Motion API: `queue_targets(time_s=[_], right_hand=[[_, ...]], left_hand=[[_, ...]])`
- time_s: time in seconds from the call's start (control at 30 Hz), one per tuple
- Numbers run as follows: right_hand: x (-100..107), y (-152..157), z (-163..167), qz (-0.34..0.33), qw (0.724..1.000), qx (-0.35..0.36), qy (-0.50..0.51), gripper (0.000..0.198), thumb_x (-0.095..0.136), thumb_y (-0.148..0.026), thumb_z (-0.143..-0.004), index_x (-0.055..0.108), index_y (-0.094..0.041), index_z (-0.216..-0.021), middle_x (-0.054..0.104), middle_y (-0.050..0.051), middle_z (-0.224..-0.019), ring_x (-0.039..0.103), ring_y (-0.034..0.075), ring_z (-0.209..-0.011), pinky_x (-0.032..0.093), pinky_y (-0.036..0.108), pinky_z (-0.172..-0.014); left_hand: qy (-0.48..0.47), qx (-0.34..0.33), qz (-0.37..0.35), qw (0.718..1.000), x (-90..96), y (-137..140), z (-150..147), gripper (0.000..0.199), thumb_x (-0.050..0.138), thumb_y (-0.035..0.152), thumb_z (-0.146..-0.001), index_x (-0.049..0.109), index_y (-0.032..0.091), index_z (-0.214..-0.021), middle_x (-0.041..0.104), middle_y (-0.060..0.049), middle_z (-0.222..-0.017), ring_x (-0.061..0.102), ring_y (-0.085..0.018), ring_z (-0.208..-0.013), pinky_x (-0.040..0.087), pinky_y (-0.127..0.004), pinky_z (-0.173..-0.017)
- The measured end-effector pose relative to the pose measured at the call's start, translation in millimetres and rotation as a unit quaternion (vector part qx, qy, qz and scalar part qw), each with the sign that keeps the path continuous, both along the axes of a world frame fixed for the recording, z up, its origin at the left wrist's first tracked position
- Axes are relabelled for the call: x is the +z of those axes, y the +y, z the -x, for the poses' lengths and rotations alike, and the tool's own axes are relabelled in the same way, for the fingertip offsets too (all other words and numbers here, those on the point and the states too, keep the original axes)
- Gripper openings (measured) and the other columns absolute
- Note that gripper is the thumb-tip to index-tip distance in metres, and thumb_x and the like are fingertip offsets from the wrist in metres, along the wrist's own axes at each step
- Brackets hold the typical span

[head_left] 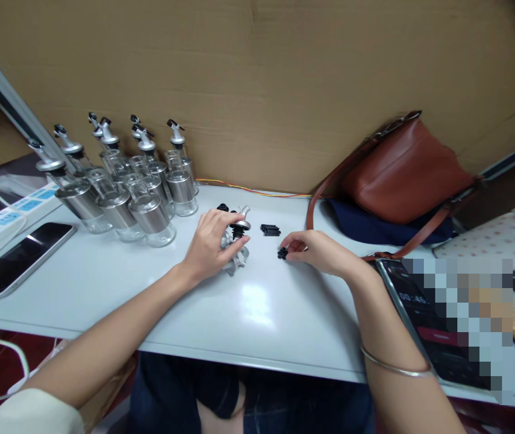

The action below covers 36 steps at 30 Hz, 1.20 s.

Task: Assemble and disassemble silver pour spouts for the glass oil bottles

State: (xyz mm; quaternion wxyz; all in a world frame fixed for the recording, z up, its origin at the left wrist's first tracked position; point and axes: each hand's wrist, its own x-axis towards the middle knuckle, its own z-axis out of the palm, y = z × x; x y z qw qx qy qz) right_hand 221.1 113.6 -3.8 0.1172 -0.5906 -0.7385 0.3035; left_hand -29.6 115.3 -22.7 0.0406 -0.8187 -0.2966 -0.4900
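My left hand point(214, 244) is closed, thumb and fingers pinching a silver bottle pourer spout point(240, 225) with a black ribbed stopper below its cap. More silver spout parts point(238, 260) lie on the table under and beside that hand, partly covered by it. To the right, my right hand point(314, 250) has its fingertips at a small cluster of black pieces point(282, 254) on the table; whether one is gripped between them I cannot make out. Between the hands lies a small row of black tubes point(270, 230).
Several glass bottles with steel sleeves point(149, 214) stand at the left, some fitted with pourers. A phone point(22, 259) and power strip point(11, 217) lie at far left. A brown bag point(408, 175) sits back right, with a tablet-like timer screen point(438, 337) nearer me.
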Motion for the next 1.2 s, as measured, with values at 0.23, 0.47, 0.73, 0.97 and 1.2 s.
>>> queue_targets(time_s=[0.23,0.47,0.73,0.97,1.2], right_hand=[[0.2,-0.4,1.0,-0.016,1.0,0.011,-0.007,0.017,0.059,-0.015,-0.074,0.068,-0.019,-0.088,0.067,0.001,-0.073,0.061,0.017,-0.069,0.046,0.027,-0.068],[1.5,-0.9,1.2,-0.024,1.0,0.009,-0.007,0.016,0.06,-0.02,-0.075,0.068,-0.019,-0.089,0.067,0.001,-0.073,0.06,0.016,-0.067,0.047,0.026,-0.066],[4.4,-2.2,1.5,-0.042,0.999,0.017,-0.021,0.021,0.053,-0.023,-0.082,0.07,-0.018,-0.093,0.069,0.003,-0.076,0.061,0.017,-0.07,0.046,0.027,-0.068],[2.7,-2.1,4.4,-0.076,0.996,0.009,-0.049,0.029,0.045,-0.01,-0.08,0.072,-0.018,-0.084,0.069,0.004,-0.071,0.062,0.019,-0.068,0.047,0.029,-0.071],[8.6,-3.5,8.5,-0.105,0.994,-0.014,-0.039,0.024,0.046,-0.019,-0.085,0.07,-0.017,-0.09,0.068,0.005,-0.073,0.061,0.019,-0.068,0.044,0.029,-0.071]], left_hand=[[0.008,-0.03,0.009,0.999,0.0,-0.9,-0.7,0.023,0.055,0.031,-0.091,0.05,0.019,-0.111,0.066,-0.005,-0.095,0.055,-0.02,-0.085,0.044,-0.033,-0.076],[0.027,-0.053,0.021,0.998,-1.3,0.2,-0.3,0.025,0.058,0.03,-0.09,0.05,0.02,-0.111,0.066,-0.006,-0.097,0.055,-0.02,-0.085,0.046,-0.033,-0.076],[0.027,-0.072,0.036,0.996,-0.7,-0.5,-0.5,0.026,0.058,0.028,-0.089,0.051,0.02,-0.113,0.067,-0.007,-0.097,0.055,-0.02,-0.085,0.047,-0.034,-0.076],[0.037,-0.07,0.044,0.996,0.1,-0.5,0.0,0.026,0.058,0.028,-0.089,0.051,0.02,-0.113,0.066,-0.008,-0.098,0.056,-0.02,-0.086,0.048,-0.035,-0.076],[0.034,-0.08,0.052,0.995,-2.5,-1.1,-1.3,0.036,0.062,0.029,-0.087,0.046,0.019,-0.117,0.065,-0.007,-0.096,0.059,-0.02,-0.086,0.05,-0.032,-0.074]])
